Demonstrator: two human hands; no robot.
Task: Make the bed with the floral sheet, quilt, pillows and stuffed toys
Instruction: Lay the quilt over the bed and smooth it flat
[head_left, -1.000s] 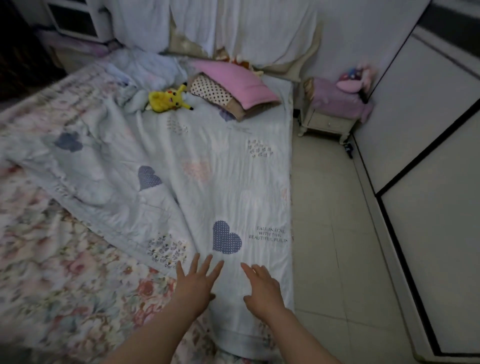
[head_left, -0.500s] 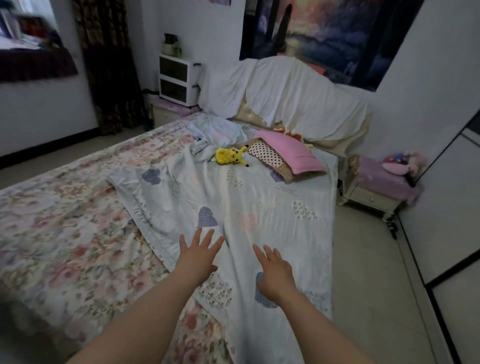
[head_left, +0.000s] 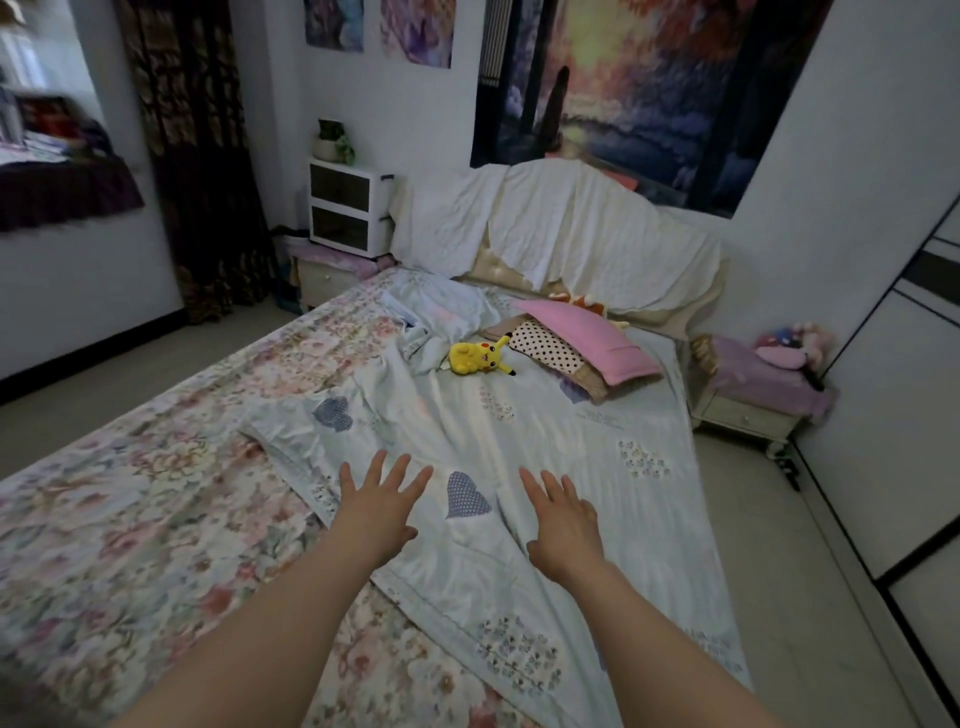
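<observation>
A pale blue quilt (head_left: 561, 431) with heart patches lies crumpled across the right half of the bed, over the floral sheet (head_left: 130, 493). My left hand (head_left: 379, 506) and my right hand (head_left: 563, 522) reach out flat over the quilt, fingers spread and straight, either side of a dotted blue heart. Whether the palms touch the cloth I cannot tell. A yellow stuffed toy (head_left: 475, 356) lies near the head of the bed. Beside it a pink pillow (head_left: 589, 340) leans on a polka-dot pillow (head_left: 545, 348).
A cloth-draped headboard (head_left: 561, 228) stands at the far end. A nightstand (head_left: 748, 405) with pink plush toys (head_left: 792, 348) stands at the right, a white drawer unit (head_left: 348, 205) at the back left. A wardrobe (head_left: 914, 415) lines the right wall, across a strip of floor.
Both hands have slid up the quilt toward the head of the bed, staying flat and spread. The view has lifted, showing the headboard and walls.
</observation>
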